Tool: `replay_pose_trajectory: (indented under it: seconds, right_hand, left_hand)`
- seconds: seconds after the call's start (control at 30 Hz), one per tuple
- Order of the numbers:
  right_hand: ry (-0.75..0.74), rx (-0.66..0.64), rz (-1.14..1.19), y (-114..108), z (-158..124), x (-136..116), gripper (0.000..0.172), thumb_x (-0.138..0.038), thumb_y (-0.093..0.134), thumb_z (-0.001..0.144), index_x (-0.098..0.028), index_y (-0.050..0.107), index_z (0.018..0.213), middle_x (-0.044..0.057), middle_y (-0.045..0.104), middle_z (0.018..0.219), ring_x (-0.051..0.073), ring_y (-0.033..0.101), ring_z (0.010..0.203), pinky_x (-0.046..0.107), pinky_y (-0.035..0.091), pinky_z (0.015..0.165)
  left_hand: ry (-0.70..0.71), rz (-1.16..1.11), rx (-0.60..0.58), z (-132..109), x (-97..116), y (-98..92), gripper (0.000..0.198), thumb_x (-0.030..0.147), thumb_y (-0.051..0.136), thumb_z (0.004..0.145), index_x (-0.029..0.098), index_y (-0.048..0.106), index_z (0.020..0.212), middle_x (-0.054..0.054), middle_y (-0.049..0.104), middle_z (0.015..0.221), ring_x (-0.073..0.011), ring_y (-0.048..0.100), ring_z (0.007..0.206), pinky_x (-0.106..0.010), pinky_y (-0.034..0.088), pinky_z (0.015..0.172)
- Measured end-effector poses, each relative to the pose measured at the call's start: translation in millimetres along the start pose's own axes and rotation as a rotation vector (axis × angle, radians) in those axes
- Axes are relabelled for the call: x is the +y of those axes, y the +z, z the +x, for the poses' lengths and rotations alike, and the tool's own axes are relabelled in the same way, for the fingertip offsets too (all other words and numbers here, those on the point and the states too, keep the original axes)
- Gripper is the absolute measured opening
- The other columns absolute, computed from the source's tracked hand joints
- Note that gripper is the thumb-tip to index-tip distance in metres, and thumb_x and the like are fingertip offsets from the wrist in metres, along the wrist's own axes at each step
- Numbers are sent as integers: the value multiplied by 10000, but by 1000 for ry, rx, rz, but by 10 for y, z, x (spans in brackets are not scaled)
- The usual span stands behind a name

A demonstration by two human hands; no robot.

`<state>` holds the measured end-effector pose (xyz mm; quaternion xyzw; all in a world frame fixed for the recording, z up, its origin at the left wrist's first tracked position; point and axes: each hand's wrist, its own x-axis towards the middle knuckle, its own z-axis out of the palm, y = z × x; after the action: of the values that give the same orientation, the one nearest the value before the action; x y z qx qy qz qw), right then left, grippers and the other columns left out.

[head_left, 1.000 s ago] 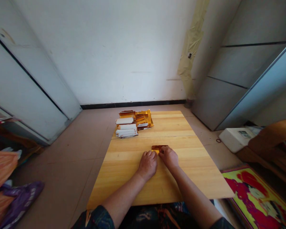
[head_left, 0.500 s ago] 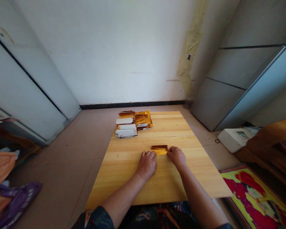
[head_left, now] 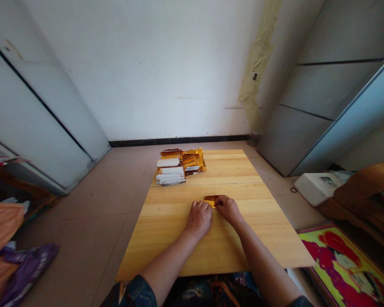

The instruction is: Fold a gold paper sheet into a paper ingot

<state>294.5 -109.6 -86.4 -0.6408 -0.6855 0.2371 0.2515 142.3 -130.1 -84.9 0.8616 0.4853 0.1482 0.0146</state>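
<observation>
Below centre, the curled left hand (head_left: 199, 218) and right hand (head_left: 228, 209) partly hide a gold strip (head_left: 210, 199); their grasp I cannot tell.

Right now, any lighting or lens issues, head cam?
Head view: wide lens seems to tilt the tall grey unit outward; same view, faint shadow on the pale wooden table beside the right forearm; same view, small glossy gold strip lacks fine detail.

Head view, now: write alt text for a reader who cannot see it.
A person's left hand and right hand are at a small shiny gold-brown piece on a wooden table. Piles of white and gold-brown pieces lie near the table's far left corner, with a white wall beyond.
</observation>
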Motion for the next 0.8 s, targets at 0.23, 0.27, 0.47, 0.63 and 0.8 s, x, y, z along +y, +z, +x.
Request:
replay_pose_trajectory:
  seconds: [0.23,0.27,0.47,0.63,0.8]
  right_hand:
    - [23,-88,-30,-91,92,-29,203,-23,511,646,-189,627,655,16,688,753,144,615,743,202,413,684]
    - [28,-89,-40,-91,96,-40,191,-27,518,644,-185,622,654,21,685,754,148,610,743,205,406,680]
    - [49,-100,-67,-78,97,-80,152,-50,546,654,-187,609,665,15,674,759,145,591,742,200,386,668]
    - [79,-102,-74,-85,94,-65,173,-37,537,668,-194,610,668,6,687,786,138,605,768,189,391,684]
    - [109,-97,-88,-70,105,-41,190,-42,518,693,-195,630,700,10,700,812,138,617,792,189,395,689]
  left_hand:
    - [-442,-153,43,197,-23,34,105,294,616,793,232,665,724,-30,612,973,-212,510,990,-361,366,845]
    - [-466,-156,58,199,-15,50,111,327,637,779,236,658,718,-28,604,1015,-219,495,1025,-379,351,882]
    - [-463,-130,38,183,11,108,187,401,674,749,225,620,781,-42,506,1289,-247,387,1222,-456,233,1046]
    - [-487,-162,-28,208,-15,76,130,340,674,733,225,623,767,-47,462,1356,-277,335,1292,-520,194,1070]
    - [-530,-179,-71,196,-59,36,54,259,628,744,231,643,787,-46,445,1388,-285,315,1319,-537,180,1079]
